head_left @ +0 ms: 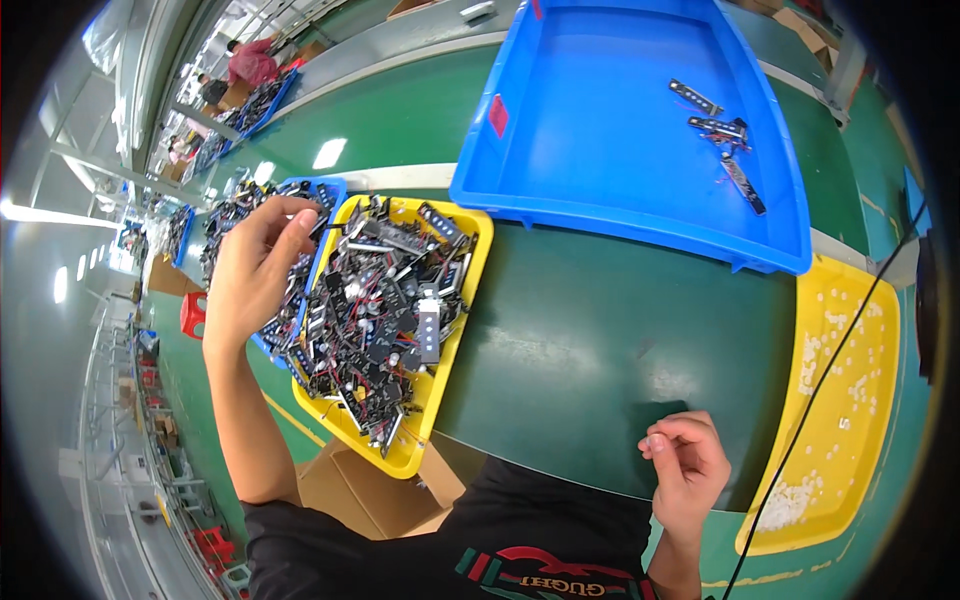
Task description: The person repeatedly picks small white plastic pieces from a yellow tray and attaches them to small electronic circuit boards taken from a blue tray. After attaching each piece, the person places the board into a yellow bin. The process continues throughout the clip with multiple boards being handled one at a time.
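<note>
My left hand [252, 270] is raised over the left rim of the yellow tray [482, 240], its thumb and index finger curled together. Whether anything sits between those fingertips I cannot make out. Under and beside it, the tray is heaped with small black electronic modules with thin wires [375, 310]. One grey strip-shaped module [429, 332] lies on top of the heap. My right hand [688, 465] hovers over the near right part of the dark green table [600, 330], fingers pinched. A tiny pale spot shows at its fingertips, too small to name.
A large blue bin [600, 120] at the far side holds several strip modules [741, 185]. On the right, a yellow tray [870, 400] carries small white pieces [785, 506]. A black cable [830, 360] crosses it. Left stands another heaped blue tray [335, 186]; a cardboard box [355, 490] sits below.
</note>
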A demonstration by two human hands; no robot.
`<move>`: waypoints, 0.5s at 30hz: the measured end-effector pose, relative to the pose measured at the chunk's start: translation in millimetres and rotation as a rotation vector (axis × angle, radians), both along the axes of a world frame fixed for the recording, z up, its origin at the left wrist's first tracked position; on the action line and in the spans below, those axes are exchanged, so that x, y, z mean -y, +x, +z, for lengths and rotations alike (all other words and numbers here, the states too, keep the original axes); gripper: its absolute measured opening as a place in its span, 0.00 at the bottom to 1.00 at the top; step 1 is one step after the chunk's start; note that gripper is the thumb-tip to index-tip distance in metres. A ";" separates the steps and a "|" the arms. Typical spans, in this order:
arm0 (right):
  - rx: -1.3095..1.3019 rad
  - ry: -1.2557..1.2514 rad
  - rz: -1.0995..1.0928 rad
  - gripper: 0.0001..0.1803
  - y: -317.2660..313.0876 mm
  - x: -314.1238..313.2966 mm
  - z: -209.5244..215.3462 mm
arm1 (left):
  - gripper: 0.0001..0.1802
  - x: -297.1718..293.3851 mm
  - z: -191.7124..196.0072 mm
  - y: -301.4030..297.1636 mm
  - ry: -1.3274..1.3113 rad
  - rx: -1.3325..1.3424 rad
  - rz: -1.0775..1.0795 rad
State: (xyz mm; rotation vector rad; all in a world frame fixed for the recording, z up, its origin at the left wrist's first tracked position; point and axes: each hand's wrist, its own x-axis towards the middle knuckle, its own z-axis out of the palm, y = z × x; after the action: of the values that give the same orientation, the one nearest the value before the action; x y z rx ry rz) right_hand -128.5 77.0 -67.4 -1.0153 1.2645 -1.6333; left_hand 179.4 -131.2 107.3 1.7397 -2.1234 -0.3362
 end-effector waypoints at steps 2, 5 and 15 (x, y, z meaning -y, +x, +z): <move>-0.015 -0.004 -0.029 0.08 -0.8 2.5 1.5 | 0.12 5.4 3.4 -24.4 -0.125 0.052 -0.051; -0.170 -0.038 -0.013 0.09 -5.4 5.9 -2.2 | 0.10 22.6 17.2 -88.8 -0.090 0.319 -0.261; -0.242 -0.042 -0.018 0.08 -12.9 1.5 9.8 | 0.14 123.8 -56.5 -303.1 -0.164 0.476 -0.937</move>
State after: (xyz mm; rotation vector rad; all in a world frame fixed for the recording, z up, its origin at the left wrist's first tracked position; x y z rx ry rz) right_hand -141.5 75.5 -57.5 -1.2605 1.4049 -1.5915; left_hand -123.7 -255.1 50.8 0.6601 -3.1021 0.0396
